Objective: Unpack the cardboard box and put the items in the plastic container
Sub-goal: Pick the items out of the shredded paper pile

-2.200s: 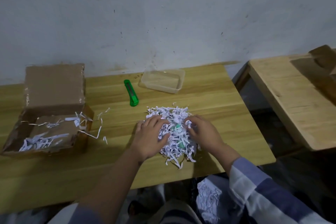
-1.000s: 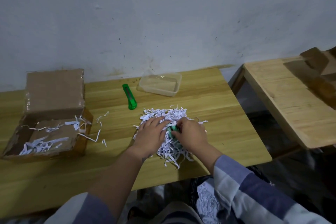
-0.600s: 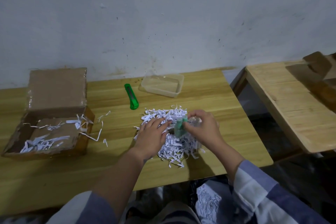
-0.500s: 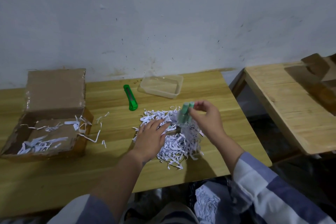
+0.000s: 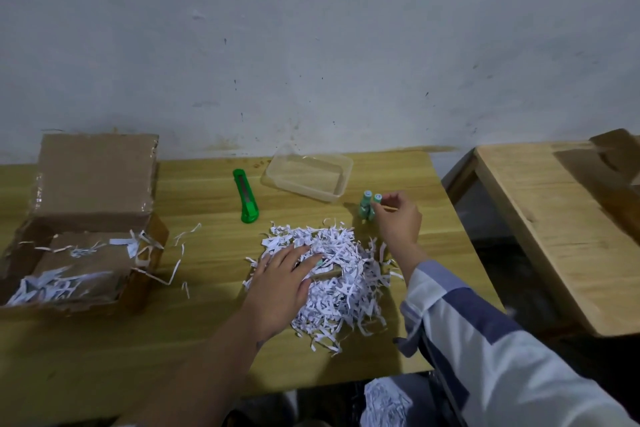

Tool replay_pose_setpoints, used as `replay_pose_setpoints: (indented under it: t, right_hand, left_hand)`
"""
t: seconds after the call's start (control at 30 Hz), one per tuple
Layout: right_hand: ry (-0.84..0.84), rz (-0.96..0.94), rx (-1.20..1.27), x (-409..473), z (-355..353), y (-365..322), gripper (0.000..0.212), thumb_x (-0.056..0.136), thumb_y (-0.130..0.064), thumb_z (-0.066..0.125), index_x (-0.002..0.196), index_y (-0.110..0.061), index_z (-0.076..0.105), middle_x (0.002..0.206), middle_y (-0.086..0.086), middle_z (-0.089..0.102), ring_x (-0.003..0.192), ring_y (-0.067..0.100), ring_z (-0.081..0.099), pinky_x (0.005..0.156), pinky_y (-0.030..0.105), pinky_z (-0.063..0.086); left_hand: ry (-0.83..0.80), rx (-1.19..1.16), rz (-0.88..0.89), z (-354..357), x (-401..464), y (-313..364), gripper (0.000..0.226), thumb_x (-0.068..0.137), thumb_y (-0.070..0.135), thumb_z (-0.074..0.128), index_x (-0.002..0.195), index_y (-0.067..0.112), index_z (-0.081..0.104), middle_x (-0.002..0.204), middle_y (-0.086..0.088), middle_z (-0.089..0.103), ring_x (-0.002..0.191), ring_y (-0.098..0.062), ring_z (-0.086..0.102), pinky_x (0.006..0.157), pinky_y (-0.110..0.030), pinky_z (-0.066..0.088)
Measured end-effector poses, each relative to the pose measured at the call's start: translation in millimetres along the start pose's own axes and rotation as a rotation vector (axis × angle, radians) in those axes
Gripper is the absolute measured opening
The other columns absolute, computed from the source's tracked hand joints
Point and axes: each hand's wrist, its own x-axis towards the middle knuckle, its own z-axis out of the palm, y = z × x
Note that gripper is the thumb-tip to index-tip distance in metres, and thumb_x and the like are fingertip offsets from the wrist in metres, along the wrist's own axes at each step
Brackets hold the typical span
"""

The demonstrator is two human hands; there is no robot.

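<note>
— Wooden worktop (image 5: 207, 322) under a scuffed wall: the cardboard box (image 5: 79, 239) stands open, holding only paper shreds. How far along?

— Barely. The plastic container (image 5: 341, 180) looks empty. The right hand (image 5: 398, 222) grips two small green bottles (image 5: 367, 206) just beside it; the left hand (image 5: 280, 284) lies flat, fingers straight, on the shredded paper pile (image 5: 343, 274), where more items likely hide.

Two green tubes (image 5: 367, 208) upright beside empty clear plastic container (image 5: 313, 192).
</note>
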Motion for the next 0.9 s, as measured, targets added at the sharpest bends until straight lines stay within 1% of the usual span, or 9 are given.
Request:
replay_pose_setpoints:
  t: [0.07, 0.17, 0.33, 0.4, 0.5, 0.6, 0.67, 0.77, 0.9]
  right_hand:
    - [-0.010, 0.028, 0.016, -0.8, 3.4, 4.4, 0.015, 0.082, -0.010, 0.069, 0.096, -0.005, 0.064, 0.101, 0.010, 0.070, 0.081, 0.013, 0.058, 0.066, 0.017, 0.040]
    - [-0.018, 0.028, 0.026, -1.8, 2.8, 7.1, 0.023, 0.082, -0.008, 0.069, 0.104, -0.005, 0.063, 0.107, 0.009, 0.069, 0.087, 0.014, 0.060, 0.056, 0.006, 0.040]
    - [-0.128, 0.045, -0.109, -10.7, -3.8, 9.9, 0.060, 0.082, -0.014, 0.071, 0.136, -0.013, 0.045, 0.124, 0.007, 0.057, 0.104, 0.022, 0.060, 0.084, 0.034, 0.052]
    - [-0.141, -0.029, -0.188, -23.8, -6.1, 9.8, 0.056, 0.082, -0.015, 0.070, 0.133, -0.014, 0.048, 0.122, 0.006, 0.056, 0.106, 0.023, 0.058, 0.090, 0.036, 0.051]
    - [-0.202, -0.234, -0.277, -50.5, -4.8, 5.4, 0.030, 0.083, -0.017, 0.068, 0.113, -0.015, 0.064, 0.111, 0.004, 0.060, 0.102, 0.021, 0.056, 0.094, 0.036, 0.048]
    - [-0.376, -0.433, -0.309, -75.6, 1.4, 1.2, 0.010, 0.083, -0.015, 0.067, 0.091, -0.017, 0.073, 0.093, 0.002, 0.070, 0.085, 0.014, 0.058, 0.083, 0.032, 0.051]
    - [-0.504, -0.553, -0.360, -88.4, 5.4, 1.7, 0.011, 0.081, -0.008, 0.066, 0.084, -0.015, 0.074, 0.086, 0.003, 0.073, 0.078, 0.017, 0.061, 0.079, 0.033, 0.053]
    - [-0.539, -0.708, -0.589, -93.5, 7.3, 10.1, 0.018, 0.078, -0.010, 0.062, 0.092, -0.017, 0.071, 0.098, 0.004, 0.069, 0.095, 0.028, 0.058, 0.085, 0.038, 0.047]
    - [-0.537, -0.602, -0.808, -87.0, 1.1, 18.1, 0.032, 0.083, -0.024, 0.058, 0.115, -0.025, 0.055, 0.122, -0.001, 0.059, 0.115, 0.027, 0.048, 0.091, 0.037, 0.036]
  left_hand:
    - [-0.003, 0.003, -0.005, -0.2, -0.3, -0.2, 0.057, 0.090, 0.044, 0.013, 0.144, 0.039, 0.033, 0.150, 0.009, 0.038, 0.141, -0.020, 0.031, 0.113, -0.045, 0.024]
    - [0.004, 0.023, -0.008, -1.2, -1.5, 1.6, 0.051, 0.091, 0.040, 0.023, 0.139, 0.037, 0.041, 0.141, 0.007, 0.049, 0.133, -0.022, 0.045, 0.106, -0.048, 0.035]
    - [0.014, 0.029, -0.006, -4.4, -2.3, 4.2, 0.051, 0.091, 0.039, 0.024, 0.138, 0.034, 0.044, 0.140, 0.004, 0.052, 0.131, -0.024, 0.047, 0.105, -0.048, 0.036]
    - [-0.002, 0.015, 0.006, -6.5, -2.9, 4.8, 0.056, 0.090, 0.042, 0.018, 0.141, 0.034, 0.041, 0.144, 0.004, 0.046, 0.135, -0.023, 0.040, 0.110, -0.046, 0.029]
    - [-0.016, -0.004, 0.005, -8.4, -1.6, 4.1, 0.054, 0.094, 0.043, 0.018, 0.146, 0.037, 0.030, 0.152, 0.006, 0.033, 0.142, -0.020, 0.026, 0.115, -0.042, 0.017]
    - [-0.042, 0.009, -0.014, -11.9, 3.5, 4.6, 0.049, 0.100, 0.036, 0.033, 0.148, 0.035, 0.025, 0.156, 0.007, 0.025, 0.144, -0.017, 0.019, 0.116, -0.040, 0.012]
    - [-0.068, 0.007, -0.037, -16.7, 6.9, 6.1, 0.049, 0.100, 0.036, 0.035, 0.148, 0.031, 0.025, 0.156, 0.005, 0.024, 0.144, -0.017, 0.018, 0.116, -0.039, 0.012]
    - [-0.101, -0.008, -0.043, -20.4, 10.2, 4.5, 0.052, 0.100, 0.036, 0.035, 0.149, 0.033, 0.021, 0.156, 0.005, 0.024, 0.144, -0.017, 0.018, 0.117, -0.038, 0.012]
    - [-0.120, -0.050, -0.089, -22.1, 8.3, -0.8, 0.052, 0.099, 0.031, 0.034, 0.150, 0.034, 0.021, 0.157, 0.005, 0.022, 0.145, -0.016, 0.015, 0.118, -0.038, 0.012]
